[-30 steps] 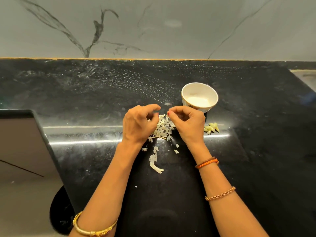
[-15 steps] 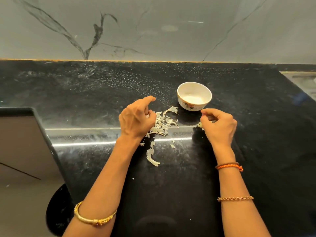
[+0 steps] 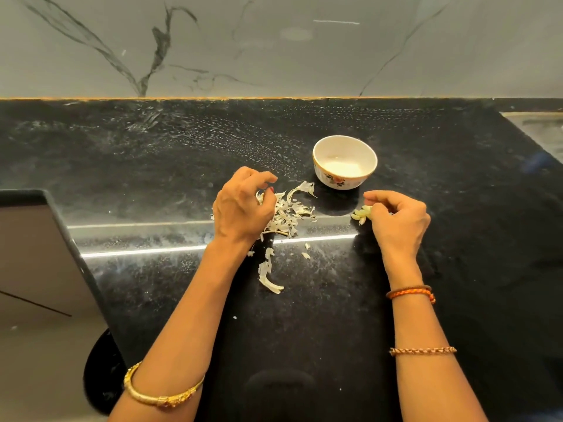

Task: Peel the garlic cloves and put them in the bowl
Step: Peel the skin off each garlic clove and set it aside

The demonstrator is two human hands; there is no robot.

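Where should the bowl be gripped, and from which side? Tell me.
Grip the bowl by its rim, pinching the wall on the near right edge, coming from above with the right hand, which is closest. It stands upright and open, apart from the peels and the cloves, so the rim is free all around. Its rounded sides look harder to hold.

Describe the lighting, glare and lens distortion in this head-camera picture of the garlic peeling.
Head view: a bright strip of glare crosses the glossy black counter below the garlic skins; the bowl casts a soft shadow toward the camera; wide-angle distortion stretches the forearms; focus looks even throughout.
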